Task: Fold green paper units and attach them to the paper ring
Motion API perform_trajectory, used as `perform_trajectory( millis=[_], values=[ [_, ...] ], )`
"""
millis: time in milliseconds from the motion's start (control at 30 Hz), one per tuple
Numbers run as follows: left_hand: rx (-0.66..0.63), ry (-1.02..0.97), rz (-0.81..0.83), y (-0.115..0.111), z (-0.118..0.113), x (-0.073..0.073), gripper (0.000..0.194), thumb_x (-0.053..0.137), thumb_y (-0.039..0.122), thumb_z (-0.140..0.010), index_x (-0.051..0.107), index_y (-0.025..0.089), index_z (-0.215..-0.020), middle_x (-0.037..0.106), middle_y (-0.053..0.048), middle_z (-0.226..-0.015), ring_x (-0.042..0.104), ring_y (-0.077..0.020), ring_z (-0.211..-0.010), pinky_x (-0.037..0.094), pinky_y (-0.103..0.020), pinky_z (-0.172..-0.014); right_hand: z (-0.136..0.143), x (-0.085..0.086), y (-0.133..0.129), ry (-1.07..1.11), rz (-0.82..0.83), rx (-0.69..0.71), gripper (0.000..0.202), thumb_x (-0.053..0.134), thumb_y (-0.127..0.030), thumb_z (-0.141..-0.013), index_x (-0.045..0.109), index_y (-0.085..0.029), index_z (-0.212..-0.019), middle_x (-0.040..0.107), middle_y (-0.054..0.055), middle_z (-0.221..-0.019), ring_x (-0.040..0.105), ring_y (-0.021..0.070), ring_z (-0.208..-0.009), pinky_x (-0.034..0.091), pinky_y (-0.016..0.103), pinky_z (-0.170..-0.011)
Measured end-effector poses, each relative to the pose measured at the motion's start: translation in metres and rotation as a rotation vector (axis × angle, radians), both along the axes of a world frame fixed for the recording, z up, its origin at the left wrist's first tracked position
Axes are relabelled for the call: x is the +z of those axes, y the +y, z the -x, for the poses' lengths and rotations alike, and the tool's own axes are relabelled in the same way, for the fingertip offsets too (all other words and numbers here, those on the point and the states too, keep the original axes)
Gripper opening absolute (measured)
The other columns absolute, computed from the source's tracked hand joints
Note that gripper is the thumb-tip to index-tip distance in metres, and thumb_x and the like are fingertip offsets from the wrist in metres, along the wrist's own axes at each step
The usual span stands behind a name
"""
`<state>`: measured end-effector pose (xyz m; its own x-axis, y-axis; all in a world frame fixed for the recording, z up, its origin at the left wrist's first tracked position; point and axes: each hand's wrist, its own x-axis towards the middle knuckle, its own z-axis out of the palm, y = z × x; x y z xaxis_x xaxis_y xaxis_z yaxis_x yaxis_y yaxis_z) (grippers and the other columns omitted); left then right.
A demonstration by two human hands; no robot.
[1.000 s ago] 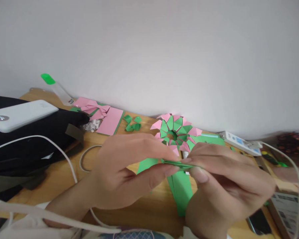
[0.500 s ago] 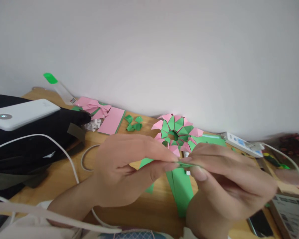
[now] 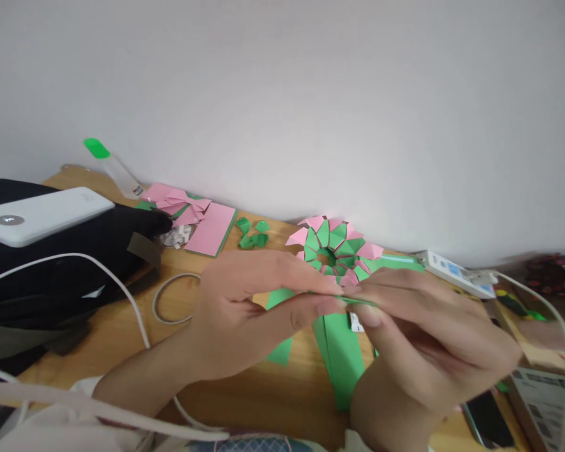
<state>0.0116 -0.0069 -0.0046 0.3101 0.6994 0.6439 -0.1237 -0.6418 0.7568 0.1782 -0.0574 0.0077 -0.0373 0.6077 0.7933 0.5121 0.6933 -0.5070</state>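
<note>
Now that left hand (image 3: 233, 326) and right hand (image 3: 435, 339) have risen slightly, each closed grip pinches green paper (image 3: 360, 301).

Ppr (image 3: 359, 301) btwn L hand (image 3: 249, 317) & R hand (image 3: 433, 339); ppr ring (image 3: 338, 235) behind, poss. touching wall (image 3: 311, 113).

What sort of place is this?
Probably a desk used for paper craft, perhaps at home; little of the room shows. Signs: wooden tabletop against a plain wall, pink-and-green folded-paper ring, white power strip.

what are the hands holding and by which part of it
Green paper: left hand pinches its left part, right hand its right.
</note>
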Motion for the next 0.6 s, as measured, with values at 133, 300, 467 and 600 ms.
perform_trajectory(
  millis=[133,300,467,600],
  values=[
    [0.029,0.005,-0.088,-0.001,0.0,-0.001,0.004,0.07,0.014,-0.085,0.071,0.018,-0.083,0.077,0.002,-0.075,0.071,-0.0086,-0.068,0.056,-0.015,-0.065,0.002,-0.003,0.002,0.037,0.026,0.007,0.024,0.068,-0.002,-0.077,0.075,-0.018,-0.092,0.071,0.001,-0.074,0.064,0.0121,-0.062,0.05,0.025,-0.052],
    [0.088,0.067,-0.168,0.0,0.003,-0.001,0.005,0.068,0.013,-0.086,0.07,0.016,-0.082,0.076,0.002,-0.073,0.069,-0.0057,-0.066,0.053,-0.011,-0.068,0.003,-0.009,0.004,0.068,0.036,-0.009,0.025,0.07,-0.005,-0.075,0.074,-0.022,-0.092,0.069,-0.001,-0.073,0.062,0.0128,-0.063,0.051,0.027,-0.053],
    [0.111,0.102,-0.202,0.004,0.005,0.002,0.008,0.069,0.012,-0.085,0.07,0.018,-0.079,0.075,0.004,-0.069,0.068,-0.0067,-0.061,0.051,-0.013,-0.062,0.004,-0.011,0.005,0.106,0.157,0.027,0.025,0.069,-0.005,-0.077,0.072,-0.025,-0.092,0.069,-0.001,-0.07,0.063,0.0142,-0.065,0.051,0.028,-0.053],
    [0.121,0.14,-0.169,0.006,0.004,0.003,0.013,0.067,0.015,-0.086,0.069,0.022,-0.076,0.072,0.006,-0.063,0.064,-0.008,-0.052,0.049,-0.016,-0.054,0.003,-0.01,0.006,0.108,0.204,0.053,0.024,0.068,-0.004,-0.078,0.072,-0.025,-0.089,0.069,-0.002,-0.067,0.064,0.0143,-0.064,0.05,0.028,-0.054]
  ],
)
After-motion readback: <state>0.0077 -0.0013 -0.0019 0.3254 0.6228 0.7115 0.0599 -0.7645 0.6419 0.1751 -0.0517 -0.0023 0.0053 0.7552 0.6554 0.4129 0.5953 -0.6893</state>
